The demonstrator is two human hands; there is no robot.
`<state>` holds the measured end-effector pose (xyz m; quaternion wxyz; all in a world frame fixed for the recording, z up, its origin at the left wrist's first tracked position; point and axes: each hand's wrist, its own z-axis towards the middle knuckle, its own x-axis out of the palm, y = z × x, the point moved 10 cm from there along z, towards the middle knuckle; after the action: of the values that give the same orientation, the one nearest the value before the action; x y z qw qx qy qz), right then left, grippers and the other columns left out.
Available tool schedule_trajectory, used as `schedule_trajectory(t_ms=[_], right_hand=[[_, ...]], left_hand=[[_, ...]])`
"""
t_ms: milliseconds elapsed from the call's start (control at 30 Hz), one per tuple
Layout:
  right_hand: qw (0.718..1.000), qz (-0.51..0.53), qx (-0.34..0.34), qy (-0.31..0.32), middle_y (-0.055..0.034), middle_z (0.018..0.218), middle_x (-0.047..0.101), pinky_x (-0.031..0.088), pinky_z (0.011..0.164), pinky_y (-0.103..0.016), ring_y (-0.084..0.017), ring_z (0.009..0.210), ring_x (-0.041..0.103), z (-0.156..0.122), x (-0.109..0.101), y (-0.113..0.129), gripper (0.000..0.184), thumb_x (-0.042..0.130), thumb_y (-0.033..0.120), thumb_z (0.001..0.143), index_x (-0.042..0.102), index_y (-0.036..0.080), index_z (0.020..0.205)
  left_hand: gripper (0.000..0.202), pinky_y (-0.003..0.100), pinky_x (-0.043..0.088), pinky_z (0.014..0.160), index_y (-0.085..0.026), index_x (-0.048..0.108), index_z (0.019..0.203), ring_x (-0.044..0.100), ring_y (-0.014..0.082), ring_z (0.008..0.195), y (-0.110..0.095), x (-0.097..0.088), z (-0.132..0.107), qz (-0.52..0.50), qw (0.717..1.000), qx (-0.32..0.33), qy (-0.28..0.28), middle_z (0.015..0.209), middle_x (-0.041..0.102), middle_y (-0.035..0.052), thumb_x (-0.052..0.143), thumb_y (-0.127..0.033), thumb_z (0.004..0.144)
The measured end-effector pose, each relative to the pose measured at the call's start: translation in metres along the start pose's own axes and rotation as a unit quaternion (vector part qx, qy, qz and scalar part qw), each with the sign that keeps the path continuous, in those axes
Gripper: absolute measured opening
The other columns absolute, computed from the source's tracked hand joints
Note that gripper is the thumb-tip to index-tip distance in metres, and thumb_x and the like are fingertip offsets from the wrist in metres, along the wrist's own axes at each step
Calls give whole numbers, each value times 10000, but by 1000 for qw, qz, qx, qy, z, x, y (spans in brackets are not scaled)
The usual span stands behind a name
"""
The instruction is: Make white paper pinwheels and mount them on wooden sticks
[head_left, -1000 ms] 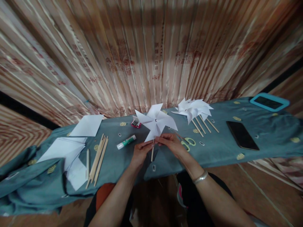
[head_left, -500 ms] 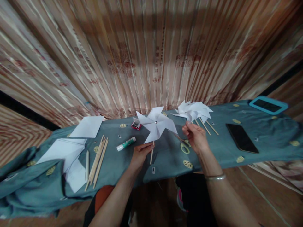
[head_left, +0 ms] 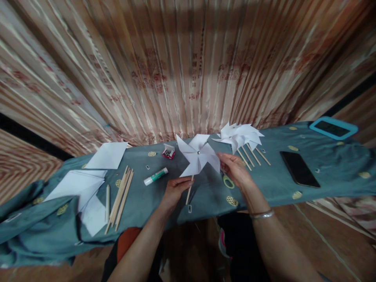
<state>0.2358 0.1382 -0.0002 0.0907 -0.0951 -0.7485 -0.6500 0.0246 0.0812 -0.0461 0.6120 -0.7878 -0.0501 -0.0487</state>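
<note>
Free: cloth (head_left: 276, 176) between phone (head_left: 299, 168) and pinwheels (head_left: 246, 135) | right hand (head_left: 235, 168) overhangs scissors (head_left: 230, 187)

A silver bracelet (head_left: 262, 214) circles the right wrist (head_left: 256, 201), the trousers (head_left: 242, 246) are dark, and a shoe (head_left: 222, 243) (greyish) shows pink.

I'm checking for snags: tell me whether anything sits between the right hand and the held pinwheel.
Nothing visible does. The right hand is at the edge of the pinwheel, whose stick the left hand pinches.

Pinwheel (head_left: 199, 157) left of probable scissors (head_left: 229, 187)
</note>
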Motion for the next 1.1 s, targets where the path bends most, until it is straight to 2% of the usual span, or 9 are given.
schedule_trajectory(t_ms=[233,500,1100], right_hand=[[999,6,15,41,13,605,653,454,587,-260,-128,564,552,-5,16,-2,364,844,541,541,686,221,612],[998,-1,9,65,7,648,665,447,619,-255,-123,605,551,-7,23,-4,359,852,520,535,717,205,641],[994,-30,19,102,33,606,607,421,586,-254,-103,570,535,-10,44,-16,344,843,501,547,699,198,622]], left_hand=[[306,319,502,731,-174,795,769,654,201,710,0,-5,1,1,1000,-1,-20,793,768,88,850,-370,541],[330,305,480,720,-174,794,749,640,194,709,-4,-4,0,-9,1000,0,-19,781,763,87,858,-404,522],[355,304,492,726,-157,793,771,642,182,674,1,-6,1,-36,999,-2,-27,742,758,78,873,-377,504]])
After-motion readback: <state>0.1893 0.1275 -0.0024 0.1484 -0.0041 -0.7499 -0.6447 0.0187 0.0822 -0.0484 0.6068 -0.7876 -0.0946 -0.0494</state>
